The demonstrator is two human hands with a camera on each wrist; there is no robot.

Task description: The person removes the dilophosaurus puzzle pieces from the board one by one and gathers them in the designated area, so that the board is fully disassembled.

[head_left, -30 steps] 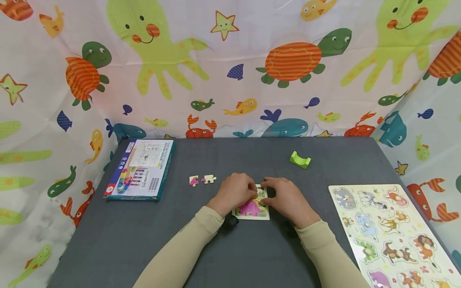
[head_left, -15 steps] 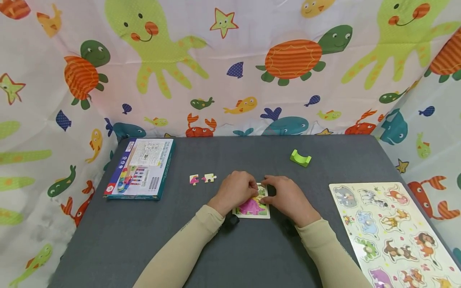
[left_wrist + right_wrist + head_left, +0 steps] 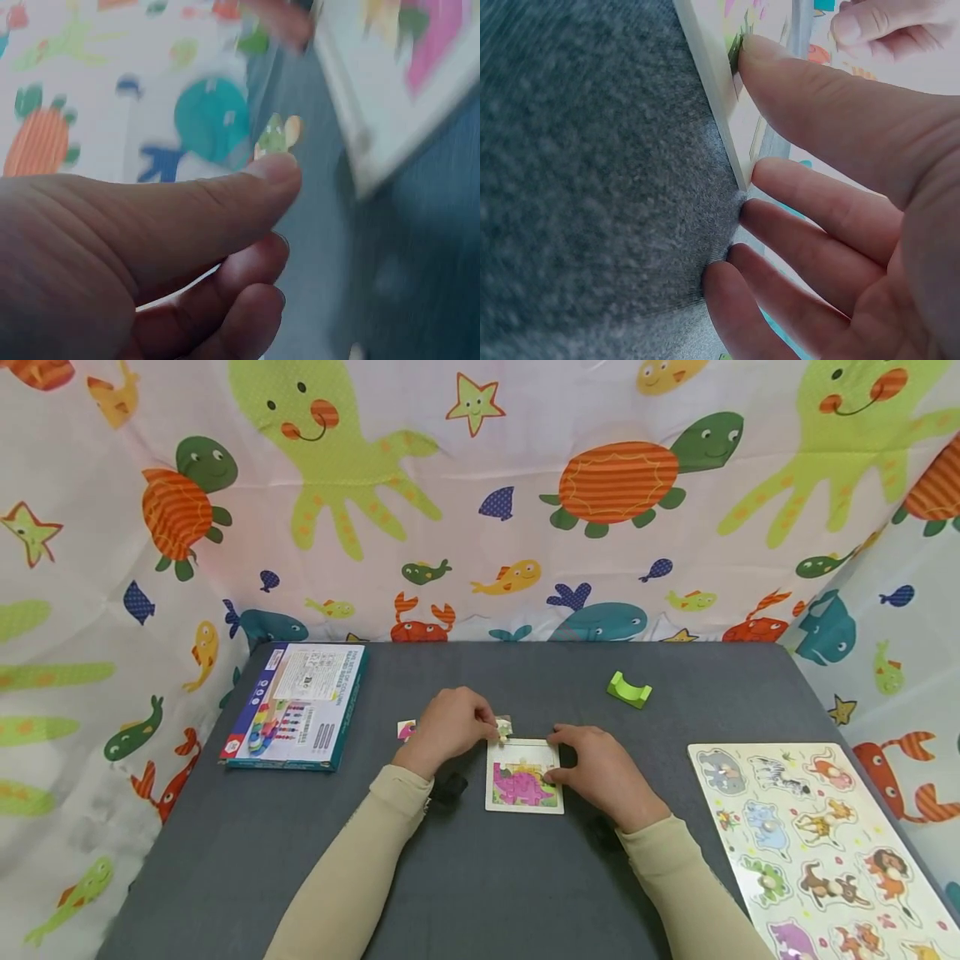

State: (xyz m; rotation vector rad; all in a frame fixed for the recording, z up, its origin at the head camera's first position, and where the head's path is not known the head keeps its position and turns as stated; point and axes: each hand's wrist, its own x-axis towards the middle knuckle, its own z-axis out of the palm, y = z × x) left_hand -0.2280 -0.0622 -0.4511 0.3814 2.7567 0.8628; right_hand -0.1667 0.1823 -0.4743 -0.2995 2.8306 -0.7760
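Note:
My left hand (image 3: 453, 731) pinches a small jigsaw piece (image 3: 504, 727) between thumb and fingers, just beyond the far left corner of a puzzle tray (image 3: 525, 812). In the left wrist view, the green and cream piece (image 3: 274, 137) sticks out past the thumb tip. Pink dinosaur puzzle pieces (image 3: 521, 787) fill the tray's near part; its far strip shows bare and pale. My right hand (image 3: 603, 772) rests at the tray's right side. In the right wrist view, its thumb (image 3: 769, 64) presses on the picture and its forefinger touches the corner, the other fingers nearly straight.
A pink loose jigsaw piece (image 3: 406, 729) lies left of my left hand. Farther left is a flat box (image 3: 292, 706). A green curved block (image 3: 628, 691) stands back right, and an animal peg board (image 3: 817, 835) lies at right. A printed curtain (image 3: 465, 527) surrounds the table.
My left hand has moved left and away from over the tray, carrying a piece out of its far strip. It now covers where the second loose piece lay. My right hand stays put.

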